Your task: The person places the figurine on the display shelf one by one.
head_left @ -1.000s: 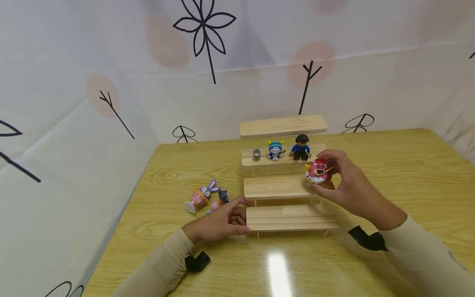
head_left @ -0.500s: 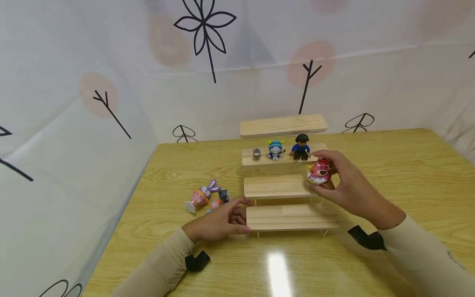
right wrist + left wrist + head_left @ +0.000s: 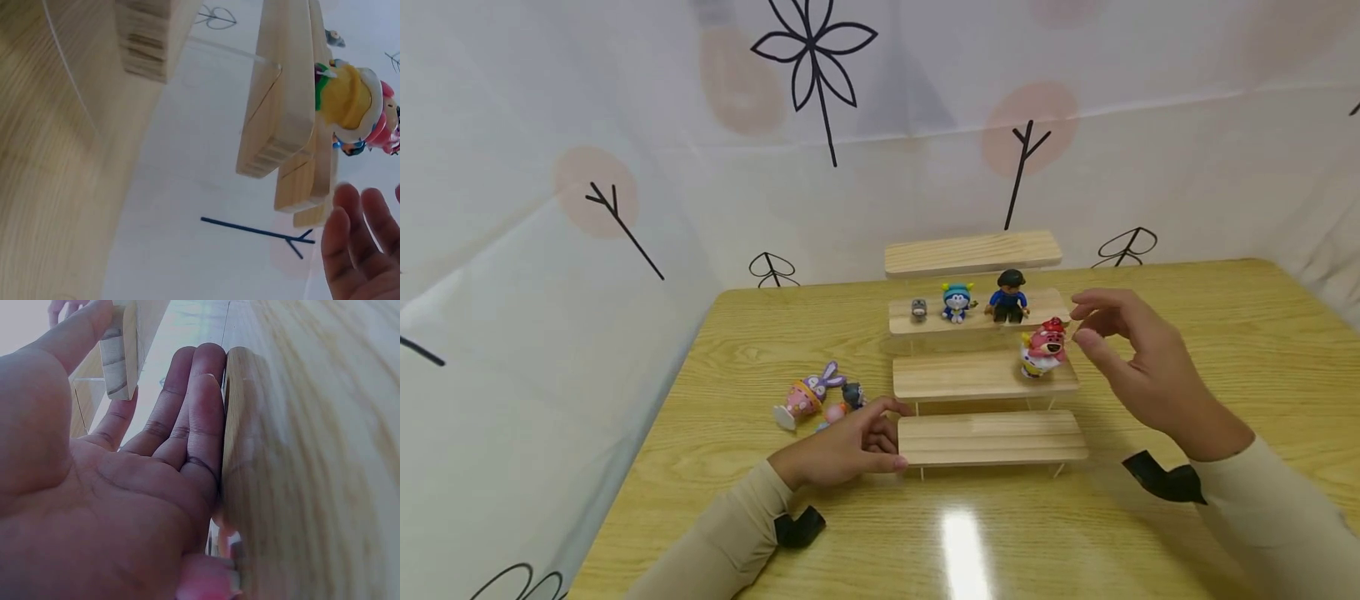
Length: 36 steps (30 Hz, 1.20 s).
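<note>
My left hand (image 3: 842, 446) is at the left end of the lowest step of a wooden tiered display stand (image 3: 992, 440); thumb and index finger pinch the board's end, the other fingers reaching back along the table, as the left wrist view shows. A pink bear figurine (image 3: 1047, 348) with a red hat stands at the right end of the second step. Its yellow and white lower part (image 3: 350, 100) shows in the right wrist view. Beside it, to the right, is my right hand (image 3: 1150, 367), fingers loosely bent and apart from the figurine, holding nothing.
On the third step are a small grey figurine (image 3: 918, 310), a blue horned figurine (image 3: 956, 303) and a toy man in a dark cap (image 3: 1009, 298). Left of the stand lie a purple-eared rabbit figurine (image 3: 805, 395) and a grey-headed figurine (image 3: 853, 395), partly behind my left hand.
My right hand has let go of the pink bear figurine and drawn back to the right; the figurine now stands on the second step. The left hand has stayed in place.
</note>
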Tool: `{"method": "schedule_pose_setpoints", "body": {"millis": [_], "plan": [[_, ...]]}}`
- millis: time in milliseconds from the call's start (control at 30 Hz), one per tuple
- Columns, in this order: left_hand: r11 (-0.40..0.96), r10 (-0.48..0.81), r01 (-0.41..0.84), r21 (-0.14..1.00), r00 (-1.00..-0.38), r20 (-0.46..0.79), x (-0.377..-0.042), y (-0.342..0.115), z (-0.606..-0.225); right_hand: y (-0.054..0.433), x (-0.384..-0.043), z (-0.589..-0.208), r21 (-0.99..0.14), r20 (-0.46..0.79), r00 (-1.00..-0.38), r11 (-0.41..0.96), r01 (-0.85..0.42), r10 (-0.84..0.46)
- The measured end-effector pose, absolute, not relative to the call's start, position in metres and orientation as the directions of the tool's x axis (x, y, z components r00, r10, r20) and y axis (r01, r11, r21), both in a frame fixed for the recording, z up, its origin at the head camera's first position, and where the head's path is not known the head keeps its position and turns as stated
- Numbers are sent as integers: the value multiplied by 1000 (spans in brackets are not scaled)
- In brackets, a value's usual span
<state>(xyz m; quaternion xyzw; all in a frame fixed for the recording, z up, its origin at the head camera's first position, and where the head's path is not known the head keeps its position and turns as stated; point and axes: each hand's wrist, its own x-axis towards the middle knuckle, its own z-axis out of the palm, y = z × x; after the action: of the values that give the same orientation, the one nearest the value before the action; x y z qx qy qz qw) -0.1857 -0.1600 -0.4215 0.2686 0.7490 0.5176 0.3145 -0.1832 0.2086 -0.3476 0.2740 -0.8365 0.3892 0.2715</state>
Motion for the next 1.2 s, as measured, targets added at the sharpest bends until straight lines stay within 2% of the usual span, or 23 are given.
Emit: {"method": "schedule_pose_setpoints", "body": {"millis": [133,233,433,600,767,933,1067,1200], "plan": [[314,731,79,946,-656,-188,-185,-160,-421,217,-182,-353,-535,668,-724,567,-627,-171],[312,733,81,947,-654,-186,-185,-160,-420,225,-182,-358,-580,624,-766,567,-585,-154],[314,730,77,946,-657,-189,-184,-160,-419,241,-182,-368,-697,412,-888,558,-451,-204],[316,729,74,946,-657,-192,-185,-160,-420,248,-184,-377,-774,234,-923,515,-368,-306],[318,730,78,945,-656,-192,-185,-160,-420,251,-191,-386,-845,85,-903,449,-290,-421],[328,726,76,942,-658,-199,-185,-159,-420,252,-197,-396,-875,-38,-841,424,-233,-540],[332,722,78,940,-662,-200,-185,-159,-421,251,-199,-399,-881,-158,-811,451,-142,-563],[323,724,82,943,-663,-191,-185,-159,-422,251,-200,-402,-893,-271,-742,448,-44,-613]]}}
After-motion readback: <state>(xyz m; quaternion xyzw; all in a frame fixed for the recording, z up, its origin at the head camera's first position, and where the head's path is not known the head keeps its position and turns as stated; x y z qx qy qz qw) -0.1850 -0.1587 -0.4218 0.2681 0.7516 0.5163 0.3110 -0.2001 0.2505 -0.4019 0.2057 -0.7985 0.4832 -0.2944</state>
